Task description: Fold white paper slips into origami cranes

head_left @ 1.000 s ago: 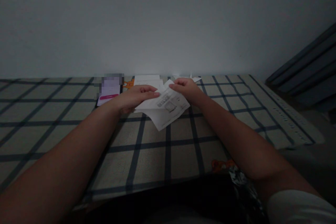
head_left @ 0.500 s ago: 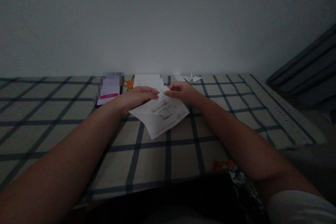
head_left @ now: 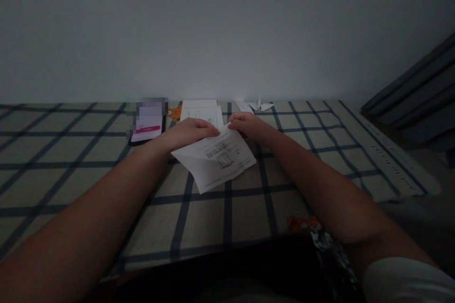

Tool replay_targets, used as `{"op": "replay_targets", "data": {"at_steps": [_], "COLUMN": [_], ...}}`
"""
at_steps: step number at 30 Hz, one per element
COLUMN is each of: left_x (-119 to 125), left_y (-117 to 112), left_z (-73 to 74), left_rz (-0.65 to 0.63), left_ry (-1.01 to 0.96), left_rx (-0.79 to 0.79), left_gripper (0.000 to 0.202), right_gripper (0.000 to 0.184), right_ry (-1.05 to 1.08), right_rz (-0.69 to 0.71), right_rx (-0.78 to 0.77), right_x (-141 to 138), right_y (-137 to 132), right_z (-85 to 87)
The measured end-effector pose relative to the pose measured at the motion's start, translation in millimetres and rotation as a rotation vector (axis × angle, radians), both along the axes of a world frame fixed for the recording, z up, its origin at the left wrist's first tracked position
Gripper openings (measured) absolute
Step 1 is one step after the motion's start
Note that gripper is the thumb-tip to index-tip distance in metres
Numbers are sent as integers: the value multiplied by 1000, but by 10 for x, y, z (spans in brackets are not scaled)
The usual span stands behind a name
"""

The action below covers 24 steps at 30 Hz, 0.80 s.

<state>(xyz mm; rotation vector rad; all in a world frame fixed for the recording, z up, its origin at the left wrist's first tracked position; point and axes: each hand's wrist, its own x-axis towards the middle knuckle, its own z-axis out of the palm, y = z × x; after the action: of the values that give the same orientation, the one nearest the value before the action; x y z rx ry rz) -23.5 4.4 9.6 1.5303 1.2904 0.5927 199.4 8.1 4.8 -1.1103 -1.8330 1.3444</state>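
Observation:
Both my hands grip one printed sheet of paper (head_left: 220, 158) by its far edge, above the checked cloth. My left hand (head_left: 194, 130) pinches it near the top left, thumb on the upper face. Close by on the right, my right hand (head_left: 249, 124) has the far corner between thumb and curled fingers. The sheet slants toward me, its left part bent, with dark print and a picture-like block on its face. Fingers under the paper are hidden.
A phone (head_left: 147, 120) with a lit screen lies to the left. Behind my hands is a stack of printed paper (head_left: 201, 106). Folded white paper (head_left: 261, 105) rests by the wall (head_left: 227, 33). A checked cloth (head_left: 302, 189) covers the table.
The crumpled-looking far edge between my fingers has flattened out. My hands have moved slightly apart, and the sheet's near corner has swung a little left and toward me.

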Motion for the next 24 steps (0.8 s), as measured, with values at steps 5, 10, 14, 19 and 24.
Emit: {"op": "replay_targets", "data": {"at_steps": [5, 10, 14, 19, 24], "left_x": [21, 44, 47, 51, 84], "left_y": [-19, -39, -45, -67, -89], "left_z": [-82, -96, -36, 38, 29], "left_rz": [-20, -4, -30, -54, -9], "left_ry": [-86, -114, -84, 60, 83], "left_rx": [-22, 5, 19, 59, 68], "left_gripper": [20, 19, 17, 21, 23], "right_gripper": [22, 22, 25, 26, 22], "right_ry": [-132, -160, -129, -114, -159], "right_rz": [36, 75, 77, 83, 70], "right_rx": [117, 118, 92, 60, 34], "right_x": [-13, -12, -4, 2, -20], "right_y": [-31, -39, -29, -16, -23], "right_z": [45, 56, 40, 8, 3]}}
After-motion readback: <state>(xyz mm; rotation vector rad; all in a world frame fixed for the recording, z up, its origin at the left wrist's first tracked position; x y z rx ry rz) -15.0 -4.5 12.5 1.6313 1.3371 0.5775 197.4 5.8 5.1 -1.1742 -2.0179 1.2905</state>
